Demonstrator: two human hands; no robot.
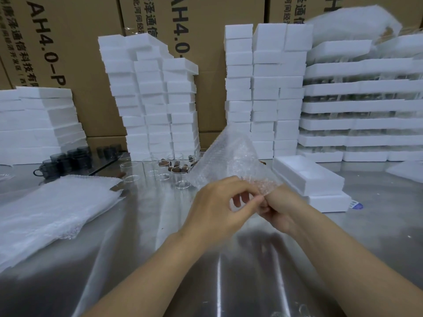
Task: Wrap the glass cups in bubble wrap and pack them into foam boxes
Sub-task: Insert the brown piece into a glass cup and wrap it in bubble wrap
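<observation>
Above the table's middle, bubble wrap (231,156): you hold one piece up in the air, standing tall from your fingers and leaning away from you, clear of the table (206,259)
Left hand (217,202): fingers curled, thumb and forefinger pinching the wrap's lower edge
Right hand (278,213): also pinching that lower edge, touching the left at the fingertips; most of its fingers sit behind the left hand and the wrap, so you see only part of the grip
Glass cups (160,171): a cluster of clear ones stands on the table beyond your hands and to the left, none inside the wrap as far as can be seen
Nearest cup (182,181): upright, just beyond and left of your left hand, so that hand is plainly the closer one for the reach
Foam box (306,177): open, on a second one, near the table's right edge and just beyond your right wrist; its long axis runs from near right to far left
Likely step: parting the wrap's edge to take a cup, though sheet or pouch cannot be told
Hard to make out: the wrap covers the cups behind it; the brown bits (176,167) among the cups are too small to name
Left side of the table: a pile of wrap (52,207), with dark cups (68,160) behind it
Back edge: foam stacks (148,99)
</observation>
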